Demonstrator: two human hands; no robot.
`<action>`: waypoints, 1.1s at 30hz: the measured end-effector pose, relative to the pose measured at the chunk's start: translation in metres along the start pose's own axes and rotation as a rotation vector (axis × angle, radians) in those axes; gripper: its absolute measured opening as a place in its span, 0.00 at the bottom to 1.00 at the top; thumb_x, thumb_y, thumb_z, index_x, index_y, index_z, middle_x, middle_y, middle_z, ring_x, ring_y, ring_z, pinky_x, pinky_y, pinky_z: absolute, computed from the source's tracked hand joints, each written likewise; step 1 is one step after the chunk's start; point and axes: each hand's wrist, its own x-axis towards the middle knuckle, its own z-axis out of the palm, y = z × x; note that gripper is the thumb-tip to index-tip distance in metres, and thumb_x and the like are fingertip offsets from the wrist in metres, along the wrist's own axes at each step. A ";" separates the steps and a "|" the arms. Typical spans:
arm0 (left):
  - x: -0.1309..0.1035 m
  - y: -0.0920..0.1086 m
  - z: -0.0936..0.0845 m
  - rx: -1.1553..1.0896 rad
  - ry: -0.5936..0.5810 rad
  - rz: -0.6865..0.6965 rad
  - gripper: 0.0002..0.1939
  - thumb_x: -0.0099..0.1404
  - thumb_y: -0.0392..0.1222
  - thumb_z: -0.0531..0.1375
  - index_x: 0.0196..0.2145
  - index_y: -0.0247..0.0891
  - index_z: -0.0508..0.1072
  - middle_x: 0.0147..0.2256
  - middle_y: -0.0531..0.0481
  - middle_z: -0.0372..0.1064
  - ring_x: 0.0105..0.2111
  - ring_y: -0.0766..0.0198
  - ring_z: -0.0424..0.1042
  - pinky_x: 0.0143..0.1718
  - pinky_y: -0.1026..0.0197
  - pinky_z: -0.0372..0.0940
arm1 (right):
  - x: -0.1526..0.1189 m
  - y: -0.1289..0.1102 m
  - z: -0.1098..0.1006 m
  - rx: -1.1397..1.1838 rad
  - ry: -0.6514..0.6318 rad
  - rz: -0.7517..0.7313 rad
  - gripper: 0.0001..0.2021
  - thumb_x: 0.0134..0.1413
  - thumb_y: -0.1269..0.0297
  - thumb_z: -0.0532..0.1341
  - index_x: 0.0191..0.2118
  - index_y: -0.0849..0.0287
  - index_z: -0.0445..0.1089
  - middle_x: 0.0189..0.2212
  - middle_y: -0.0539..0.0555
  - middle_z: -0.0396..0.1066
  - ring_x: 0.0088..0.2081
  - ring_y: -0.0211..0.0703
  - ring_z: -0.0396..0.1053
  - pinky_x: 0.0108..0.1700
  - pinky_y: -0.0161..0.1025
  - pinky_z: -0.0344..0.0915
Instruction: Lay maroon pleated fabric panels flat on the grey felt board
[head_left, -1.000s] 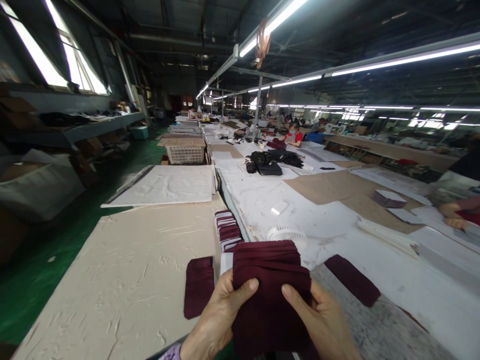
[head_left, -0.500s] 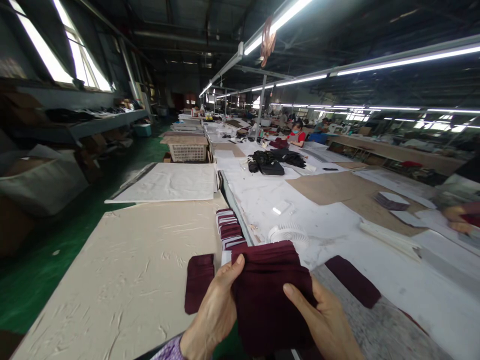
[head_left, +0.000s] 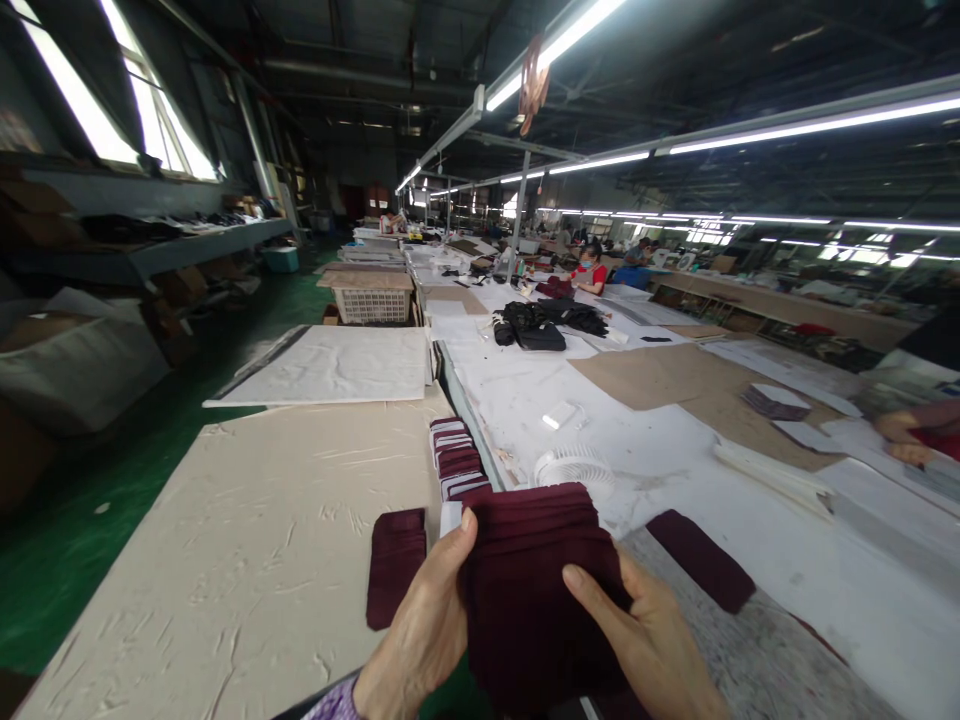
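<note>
Between my two hands is a stack of maroon fabric pieces (head_left: 536, 590), its layered far edges fanned into steps. My left hand (head_left: 431, 605) grips the left side, thumb near the upper left corner. My right hand (head_left: 637, 620) holds the right side, its thumb lying across the top piece; the fingers beneath are mostly hidden. A smaller maroon fabric stack (head_left: 396, 568) lies on the beige-covered table just left of my left hand. Beyond it, a row of maroon pieces with white sheets between (head_left: 459, 460) runs along the table edge. Another maroon piece (head_left: 701, 560) lies to the right.
A white fan (head_left: 574, 468) and a small white box (head_left: 559, 415) are on the white-covered table (head_left: 510, 390). Black fabric items (head_left: 544, 325) lie farther back. At the right edge, another person's hands (head_left: 904, 437) hold red fabric. A plastic crate (head_left: 373, 303) stands ahead left.
The far edges of the held stack are spread into more visible layers. My left thumb has shifted slightly left. The view has moved a little.
</note>
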 end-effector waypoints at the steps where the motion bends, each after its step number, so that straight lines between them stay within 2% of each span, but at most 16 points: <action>1: -0.001 -0.001 -0.004 0.004 -0.032 0.014 0.20 0.64 0.50 0.55 0.47 0.35 0.74 0.43 0.41 0.76 0.48 0.53 0.72 0.53 0.52 0.63 | 0.000 -0.001 0.001 0.035 0.006 0.008 0.17 0.52 0.53 0.60 0.44 0.58 0.72 0.38 0.55 0.77 0.43 0.53 0.73 0.46 0.45 0.68; 3: -0.003 -0.004 -0.011 0.061 -0.089 0.070 0.18 0.59 0.49 0.62 0.45 0.39 0.76 0.44 0.44 0.76 0.48 0.53 0.72 0.53 0.54 0.63 | -0.001 -0.002 0.002 0.112 0.010 0.019 0.17 0.51 0.54 0.61 0.44 0.57 0.72 0.37 0.55 0.78 0.44 0.54 0.73 0.46 0.46 0.69; 5: -0.005 -0.005 -0.014 0.167 -0.130 0.116 0.20 0.53 0.42 0.68 0.45 0.41 0.76 0.43 0.46 0.77 0.47 0.54 0.73 0.51 0.57 0.64 | -0.001 -0.003 0.002 0.154 0.004 0.022 0.18 0.50 0.54 0.62 0.45 0.57 0.73 0.37 0.55 0.78 0.45 0.55 0.73 0.45 0.46 0.69; 7: -0.006 -0.006 -0.012 0.263 -0.136 0.095 0.21 0.52 0.37 0.68 0.45 0.41 0.76 0.41 0.46 0.78 0.44 0.55 0.74 0.48 0.58 0.66 | -0.001 -0.003 0.002 0.148 -0.004 0.027 0.18 0.50 0.54 0.62 0.45 0.57 0.73 0.37 0.55 0.78 0.45 0.55 0.73 0.43 0.45 0.70; 13: -0.005 -0.012 0.003 0.298 0.016 0.097 0.15 0.51 0.37 0.68 0.39 0.40 0.78 0.36 0.48 0.79 0.35 0.58 0.77 0.37 0.62 0.69 | -0.001 0.000 0.003 0.110 0.027 0.036 0.20 0.51 0.52 0.61 0.47 0.57 0.72 0.37 0.55 0.78 0.42 0.54 0.73 0.40 0.45 0.71; 17: -0.003 -0.018 0.006 0.279 0.107 0.114 0.14 0.50 0.38 0.69 0.36 0.38 0.79 0.34 0.47 0.79 0.33 0.58 0.77 0.38 0.60 0.70 | -0.001 0.002 0.005 0.094 0.074 0.009 0.19 0.52 0.52 0.60 0.46 0.57 0.72 0.37 0.55 0.78 0.39 0.52 0.74 0.39 0.43 0.71; 21: -0.002 -0.021 0.008 0.261 0.123 0.098 0.16 0.50 0.40 0.69 0.39 0.38 0.78 0.35 0.46 0.79 0.36 0.55 0.77 0.43 0.56 0.69 | -0.002 0.004 0.007 0.111 0.081 0.007 0.19 0.52 0.52 0.61 0.46 0.57 0.72 0.37 0.55 0.77 0.37 0.52 0.74 0.39 0.44 0.71; 26: 0.000 -0.019 0.005 0.264 0.168 0.107 0.13 0.53 0.42 0.67 0.37 0.36 0.78 0.34 0.45 0.79 0.36 0.55 0.77 0.42 0.56 0.69 | -0.001 0.013 0.011 0.205 0.056 0.019 0.18 0.52 0.53 0.61 0.47 0.56 0.70 0.39 0.56 0.76 0.41 0.52 0.73 0.43 0.47 0.71; 29: 0.001 -0.014 0.002 0.292 0.206 0.108 0.13 0.51 0.43 0.68 0.36 0.36 0.78 0.32 0.46 0.79 0.33 0.56 0.77 0.37 0.58 0.69 | 0.002 0.022 0.009 0.131 0.123 -0.100 0.17 0.51 0.55 0.62 0.46 0.54 0.68 0.49 0.57 0.69 0.49 0.53 0.68 0.50 0.50 0.67; 31: 0.001 -0.010 0.001 0.328 0.187 0.099 0.14 0.51 0.43 0.68 0.36 0.36 0.78 0.31 0.46 0.79 0.30 0.57 0.76 0.34 0.60 0.69 | 0.004 0.025 0.005 -0.022 0.213 -0.256 0.16 0.50 0.57 0.63 0.45 0.52 0.67 0.57 0.56 0.59 0.58 0.54 0.59 0.57 0.54 0.59; 33: 0.001 -0.008 0.002 0.379 0.130 0.086 0.14 0.51 0.44 0.68 0.36 0.35 0.79 0.31 0.46 0.79 0.29 0.59 0.76 0.33 0.61 0.68 | 0.005 0.024 0.000 -0.196 0.242 -0.387 0.12 0.50 0.58 0.63 0.43 0.50 0.69 0.60 0.53 0.51 0.62 0.55 0.50 0.61 0.57 0.52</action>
